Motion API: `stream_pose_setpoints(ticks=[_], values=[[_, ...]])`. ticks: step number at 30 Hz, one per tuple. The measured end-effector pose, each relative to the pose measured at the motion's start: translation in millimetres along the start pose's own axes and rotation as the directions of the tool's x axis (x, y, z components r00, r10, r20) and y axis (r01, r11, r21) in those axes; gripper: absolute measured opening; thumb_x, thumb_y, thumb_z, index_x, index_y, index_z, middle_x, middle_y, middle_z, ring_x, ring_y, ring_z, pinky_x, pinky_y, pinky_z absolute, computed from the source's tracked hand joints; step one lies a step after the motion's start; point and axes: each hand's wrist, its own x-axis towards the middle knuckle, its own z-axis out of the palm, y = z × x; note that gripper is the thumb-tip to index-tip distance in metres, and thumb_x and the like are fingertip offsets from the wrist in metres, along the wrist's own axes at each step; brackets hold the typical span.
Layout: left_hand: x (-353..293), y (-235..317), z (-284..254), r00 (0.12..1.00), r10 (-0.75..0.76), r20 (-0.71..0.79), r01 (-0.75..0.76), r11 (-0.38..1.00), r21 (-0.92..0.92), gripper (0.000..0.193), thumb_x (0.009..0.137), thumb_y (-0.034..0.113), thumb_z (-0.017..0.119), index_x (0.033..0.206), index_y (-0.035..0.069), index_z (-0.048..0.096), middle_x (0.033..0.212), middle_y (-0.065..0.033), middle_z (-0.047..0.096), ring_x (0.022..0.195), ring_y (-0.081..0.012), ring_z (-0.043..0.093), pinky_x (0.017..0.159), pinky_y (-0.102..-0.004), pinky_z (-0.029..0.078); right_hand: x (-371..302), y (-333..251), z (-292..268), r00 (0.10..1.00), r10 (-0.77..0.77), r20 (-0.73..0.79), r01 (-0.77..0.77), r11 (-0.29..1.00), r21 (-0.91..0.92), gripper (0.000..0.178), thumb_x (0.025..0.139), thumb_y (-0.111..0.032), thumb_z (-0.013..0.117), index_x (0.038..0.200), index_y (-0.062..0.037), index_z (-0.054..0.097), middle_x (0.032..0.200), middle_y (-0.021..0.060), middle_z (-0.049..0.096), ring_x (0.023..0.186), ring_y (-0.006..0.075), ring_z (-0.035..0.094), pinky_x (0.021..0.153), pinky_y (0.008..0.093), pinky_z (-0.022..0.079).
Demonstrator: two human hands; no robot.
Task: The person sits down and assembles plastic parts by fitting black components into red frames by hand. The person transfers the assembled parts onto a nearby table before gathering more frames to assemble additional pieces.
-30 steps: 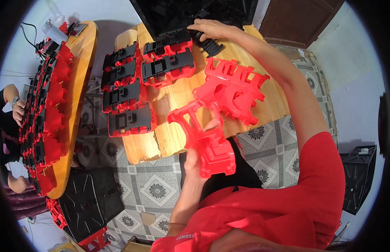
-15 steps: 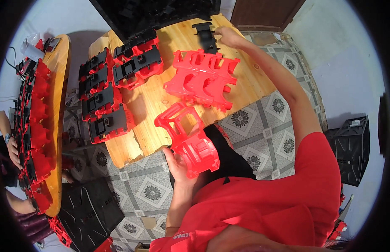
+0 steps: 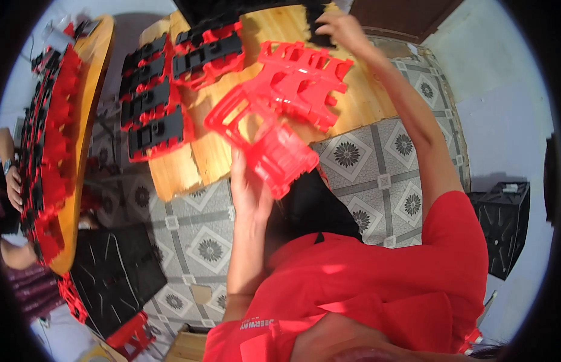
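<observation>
**Presently on the bench: red and black moulded parts, two hands engaged**

Head view, single entry. Left hand [image 3: 251,192]: fingers closed around the lower end of a red moulded frame [image 3: 265,142], held tilted above the near edge of the wooden bench [image 3: 184,172], partly over the tiled floor [image 3: 377,163]. Right hand [image 3: 341,27]: arm stretched to the bench's far edge, fingers curled onto a black moulded part [image 3: 319,24]; how firmly it is gripped cannot be told. Second red frame [image 3: 304,81]: lying flat on the bench, just beyond the held one, toward the right edge. Assembled black-and-red pieces [image 3: 165,90]: in rows along the left half of the bench. Round side table [image 3: 90,102]: at left, its edge lined with further red and black pieces. Another person's hand [image 3: 13,187]: at that table's left side. Black crate [image 3: 503,223]: on the floor, far right.
</observation>
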Motion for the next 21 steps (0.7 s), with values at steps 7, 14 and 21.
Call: stream_pose_setpoints(ticks=[7, 14, 21], values=[[13, -1, -5, 0.999, 0.021, 0.041, -0.021, 1.000, 0.018, 0.067, 0.093, 0.037, 0.063, 0.146, 0.018, 0.028, 0.143, -0.0098, 0.042, 0.132, -0.0249, 0.043, 0.108, -0.0454, 0.040, -37, -175, -115, 0.967, -0.250, -0.038, 0.232, 0.820, 0.523, 0.025, 0.078, -0.010, 0.073, 0.101, -0.0026, 0.068, 0.106, 0.0084, 0.069, 0.103, 0.0237, 0.063, 0.087, 0.0347, 0.050], [1, -1, 0, 0.995, 0.065, 0.070, -0.069, 0.996, 0.055, 0.062, 0.094, 0.031, 0.063, 0.145, 0.019, 0.029, 0.136, -0.0063, 0.047, 0.125, -0.0217, 0.049, 0.103, -0.0425, 0.043, -79, -250, -92, 0.931, -0.364, -0.022, 0.350, 0.875, 0.334, 0.032, 0.070, -0.014, 0.076, 0.098, -0.0030, 0.067, 0.104, 0.0067, 0.066, 0.097, 0.0260, 0.060, 0.079, 0.0365, 0.051], [-11, 0, 7, 0.994, 0.102, 0.046, -0.109, 0.979, 0.173, 0.064, 0.093, 0.043, 0.060, 0.144, 0.015, 0.033, 0.136, -0.0072, 0.047, 0.124, -0.0224, 0.050, 0.101, -0.0428, 0.047, -82, -262, -85, 0.907, -0.420, 0.007, 0.399, 0.866, 0.302, 0.032, 0.071, -0.015, 0.076, 0.098, -0.0018, 0.067, 0.103, 0.0070, 0.065, 0.095, 0.0260, 0.060, 0.078, 0.0367, 0.050]])
